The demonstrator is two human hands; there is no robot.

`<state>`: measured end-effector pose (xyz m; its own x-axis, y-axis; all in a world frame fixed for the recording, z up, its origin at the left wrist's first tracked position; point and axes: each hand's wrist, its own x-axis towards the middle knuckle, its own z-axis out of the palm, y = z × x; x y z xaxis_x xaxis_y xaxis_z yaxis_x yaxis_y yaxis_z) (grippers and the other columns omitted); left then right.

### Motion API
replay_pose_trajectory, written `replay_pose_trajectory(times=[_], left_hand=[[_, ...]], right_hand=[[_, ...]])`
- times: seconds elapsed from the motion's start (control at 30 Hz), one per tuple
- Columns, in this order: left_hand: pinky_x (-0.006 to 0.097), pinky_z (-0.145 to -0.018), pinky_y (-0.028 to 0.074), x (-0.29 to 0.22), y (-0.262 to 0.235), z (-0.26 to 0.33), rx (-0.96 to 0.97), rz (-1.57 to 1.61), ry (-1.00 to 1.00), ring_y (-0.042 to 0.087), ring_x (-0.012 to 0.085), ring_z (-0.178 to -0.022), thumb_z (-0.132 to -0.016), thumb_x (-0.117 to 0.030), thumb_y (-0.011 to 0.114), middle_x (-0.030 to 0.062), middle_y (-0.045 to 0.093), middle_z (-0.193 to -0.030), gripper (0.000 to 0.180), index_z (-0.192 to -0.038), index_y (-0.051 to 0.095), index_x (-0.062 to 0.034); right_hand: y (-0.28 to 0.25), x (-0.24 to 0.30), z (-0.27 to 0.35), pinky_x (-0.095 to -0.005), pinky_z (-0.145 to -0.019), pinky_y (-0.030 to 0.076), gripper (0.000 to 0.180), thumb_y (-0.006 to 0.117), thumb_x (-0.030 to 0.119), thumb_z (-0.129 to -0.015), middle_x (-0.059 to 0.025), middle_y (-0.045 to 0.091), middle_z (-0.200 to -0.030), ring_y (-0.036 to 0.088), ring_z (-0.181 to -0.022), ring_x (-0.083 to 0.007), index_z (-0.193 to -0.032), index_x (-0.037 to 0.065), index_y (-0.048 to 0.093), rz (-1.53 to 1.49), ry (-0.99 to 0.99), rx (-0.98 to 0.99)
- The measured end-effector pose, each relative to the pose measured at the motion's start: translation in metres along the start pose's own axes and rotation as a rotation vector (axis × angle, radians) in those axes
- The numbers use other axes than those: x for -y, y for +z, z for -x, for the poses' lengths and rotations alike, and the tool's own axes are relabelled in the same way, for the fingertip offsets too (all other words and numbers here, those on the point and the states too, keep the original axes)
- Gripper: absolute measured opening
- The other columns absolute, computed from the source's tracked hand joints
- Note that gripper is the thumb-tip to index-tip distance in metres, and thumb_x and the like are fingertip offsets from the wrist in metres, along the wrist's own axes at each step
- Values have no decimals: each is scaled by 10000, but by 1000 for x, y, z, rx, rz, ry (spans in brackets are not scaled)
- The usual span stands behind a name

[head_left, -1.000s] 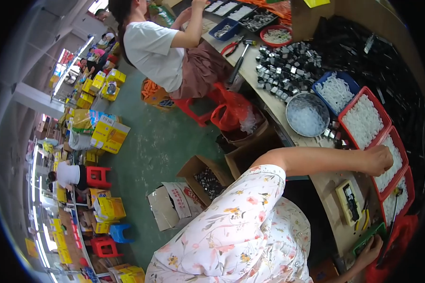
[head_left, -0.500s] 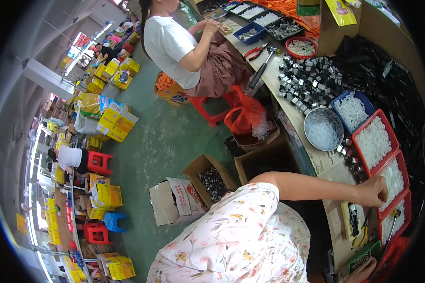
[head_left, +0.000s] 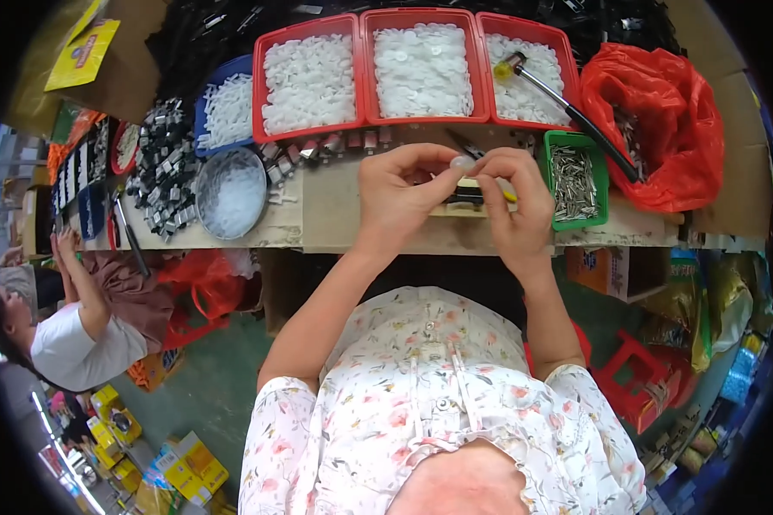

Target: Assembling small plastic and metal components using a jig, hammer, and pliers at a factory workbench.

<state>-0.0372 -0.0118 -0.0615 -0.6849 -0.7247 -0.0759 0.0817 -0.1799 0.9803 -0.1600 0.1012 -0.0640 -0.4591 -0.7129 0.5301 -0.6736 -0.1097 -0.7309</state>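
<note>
Here I see the left hand [head_left: 401,196] and right hand [head_left: 513,199] pinching a small white cap [head_left: 462,161] between their fingers, just below the middle red tray [head_left: 481,86]; a yellow packet [head_left: 82,53] lies far left of it.

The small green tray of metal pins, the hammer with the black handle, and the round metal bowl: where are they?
Small green tray of metal pins [head_left: 547,184], head view, left rim.
Hammer with black handle [head_left: 575,116], head view, mid-handle.
Round metal bowl [head_left: 203,206], head view, left rim.

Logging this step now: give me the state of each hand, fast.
Left hand: fingers closed, pinching a small white round piece.
Right hand: fingers closed on the same small white round piece, above the workbench.
</note>
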Motion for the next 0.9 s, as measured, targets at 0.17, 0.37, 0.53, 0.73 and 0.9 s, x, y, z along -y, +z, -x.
replay_pose_trajectory(times=[0.17,0.37,0.53,0.73,0.9], left_hand=[[197,-684,527,5,1,3,-23,30,-32,653,67,-772,-821,30,765,40,717,-883,181,-999,732,30],[201,-684,533,7,0,8,-38,-29,-11,651,68,-769,-821,41,759,40,715,-881,177,-995,729,31],[202,-689,536,8,-4,9,-43,-3,12,652,74,-769,-829,47,746,43,715,-906,170,-997,728,31],[230,-698,527,6,0,13,-60,-301,282,659,93,-777,-807,61,728,47,728,-905,170,-971,735,22],[250,-697,524,9,-4,9,-35,-471,466,669,112,-766,-786,62,727,70,730,-888,161,-938,737,9]], right_hand=[[2,-2,4,-375,-729,504,146,687,-7,-857,-146,630,-950,632,-846,-322,-961,6,585,43,-63,-21],[8,-1,5,-376,-718,511,172,706,4,-854,-137,628,-955,630,-834,-310,-982,12,591,101,-124,-29],[14,-2,8,-384,-720,512,207,736,9,-827,-120,633,-971,631,-836,-304,-988,27,607,227,-227,-52],[14,-2,8,-339,-737,520,193,732,-49,-817,-138,651,-954,647,-834,-287,-969,-7,619,300,-311,-40],[0,1,4,-304,-748,506,184,726,-68,-802,-110,668,-946,651,-867,-217,-960,-12,650,-65,58,13]])
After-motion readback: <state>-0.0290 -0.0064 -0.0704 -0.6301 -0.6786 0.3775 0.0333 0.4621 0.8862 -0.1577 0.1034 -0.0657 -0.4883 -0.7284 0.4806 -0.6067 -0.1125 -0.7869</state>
